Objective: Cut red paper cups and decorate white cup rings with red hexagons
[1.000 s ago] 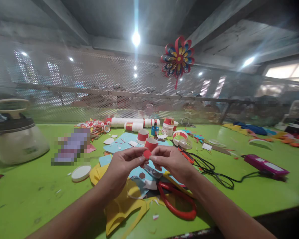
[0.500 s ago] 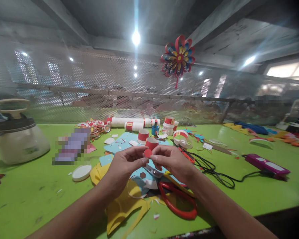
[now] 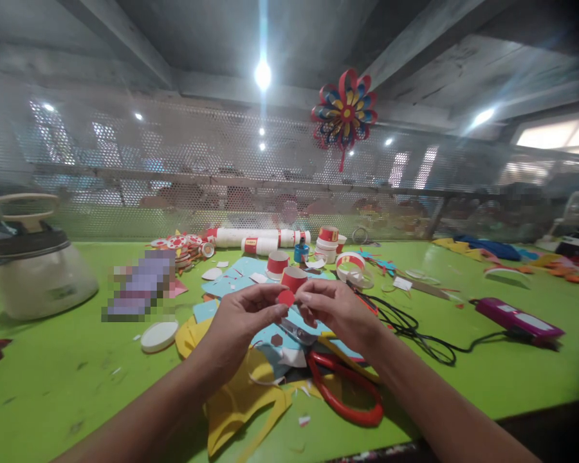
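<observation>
A small red disc (image 3: 286,298), seemingly paper, is held up over the table's middle. My left hand (image 3: 241,321) pinches it between thumb and fingers from the left. From the other side, the closed fingertips of my right hand (image 3: 332,308) meet at the disc's right edge; the exact contact is too small to see. Just behind the disc stands a red paper cup (image 3: 294,277), partly hidden by my fingers. Under my hands lie light blue sheets (image 3: 244,270), yellow cut sheets (image 3: 236,411) and large scissors with red handles (image 3: 347,411).
On the green table (image 3: 463,386), a white lid (image 3: 159,336) and a big jug (image 3: 38,276) are at left. Stacked paper cups (image 3: 246,236) lie at the back. Black cable (image 3: 415,328) runs to a purple power strip (image 3: 518,318) at right. A paper flower (image 3: 346,112) hangs above.
My right fingertips have shifted slightly right along the disc's edge, so more of the disc shows. My left hand has stayed nearly still with the disc.
</observation>
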### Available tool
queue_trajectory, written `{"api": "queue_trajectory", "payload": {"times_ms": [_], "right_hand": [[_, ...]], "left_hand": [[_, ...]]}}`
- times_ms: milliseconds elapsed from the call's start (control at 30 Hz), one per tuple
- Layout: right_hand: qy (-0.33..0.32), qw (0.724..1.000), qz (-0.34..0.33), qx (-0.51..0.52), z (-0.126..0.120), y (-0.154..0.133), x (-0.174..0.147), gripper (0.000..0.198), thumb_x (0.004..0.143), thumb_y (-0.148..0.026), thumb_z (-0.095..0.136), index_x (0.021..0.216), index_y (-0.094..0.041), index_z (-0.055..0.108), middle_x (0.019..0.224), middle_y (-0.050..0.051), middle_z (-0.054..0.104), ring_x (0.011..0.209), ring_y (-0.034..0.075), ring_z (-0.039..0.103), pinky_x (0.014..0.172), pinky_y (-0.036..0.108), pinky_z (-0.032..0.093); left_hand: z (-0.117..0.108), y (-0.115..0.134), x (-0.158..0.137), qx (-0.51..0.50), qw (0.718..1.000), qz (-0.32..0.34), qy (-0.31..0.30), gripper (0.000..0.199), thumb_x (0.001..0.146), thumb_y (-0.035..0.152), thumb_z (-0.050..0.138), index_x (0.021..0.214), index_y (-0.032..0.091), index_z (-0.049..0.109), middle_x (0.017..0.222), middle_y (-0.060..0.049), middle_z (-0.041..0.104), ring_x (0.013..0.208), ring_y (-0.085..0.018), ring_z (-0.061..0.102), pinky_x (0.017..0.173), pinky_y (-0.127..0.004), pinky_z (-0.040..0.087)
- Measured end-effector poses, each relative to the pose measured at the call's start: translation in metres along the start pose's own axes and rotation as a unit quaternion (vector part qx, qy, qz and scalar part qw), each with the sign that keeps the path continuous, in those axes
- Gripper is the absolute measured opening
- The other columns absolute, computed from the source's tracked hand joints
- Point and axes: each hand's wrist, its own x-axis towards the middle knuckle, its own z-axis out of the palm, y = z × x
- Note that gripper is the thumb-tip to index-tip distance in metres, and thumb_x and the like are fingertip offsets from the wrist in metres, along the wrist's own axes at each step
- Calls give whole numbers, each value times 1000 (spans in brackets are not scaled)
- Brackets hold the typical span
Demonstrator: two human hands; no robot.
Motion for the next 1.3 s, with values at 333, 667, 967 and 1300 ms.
{"api": "queue_trajectory", "payload": {"times_ms": [333, 667, 967, 1300], "right_hand": [[8, 1000, 9, -16, 5, 0, -1, 22, 72, -33, 74, 66, -14, 64, 57, -2, 55, 51, 9, 46, 52, 25, 34], [30, 999, -6, -41, 7, 1, 1, 22, 72, -34, 74, 67, -15, 63, 55, -3, 55, 50, 9, 44, 51, 25, 33], [48, 998, -16, -49, 9, -1, 0, 24, 70, -35, 75, 67, -14, 64, 57, -3, 56, 50, 9, 44, 51, 25, 33], [41, 998, 19, -34, 9, 1, 2, 28, 66, -40, 77, 66, -14, 65, 55, -3, 55, 48, 8, 44, 50, 25, 33]], "left_hand": [[-1, -4, -1, -9, 1000, -24, -17, 26, 71, 23, 75, 96, 17, 71, 82, -7, 69, 73, -18, 60, 58, -28, 49], [1, 1, 2, -31, 997, -18, 68, 25, 64, 21, 81, 86, 15, 70, 74, -3, 68, 70, -14, 60, 66, -25, 47], [-1, 1, -2, -76, 994, -72, -12, 16, 78, 27, 69, 86, 13, 69, 76, -6, 65, 74, -17, 59, 63, -28, 47], [1, -4, -1, 54, 998, 0, 33, 16, 77, 30, 69, 81, 15, 72, 73, -5, 66, 68, -14, 55, 61, -25, 46]]}}
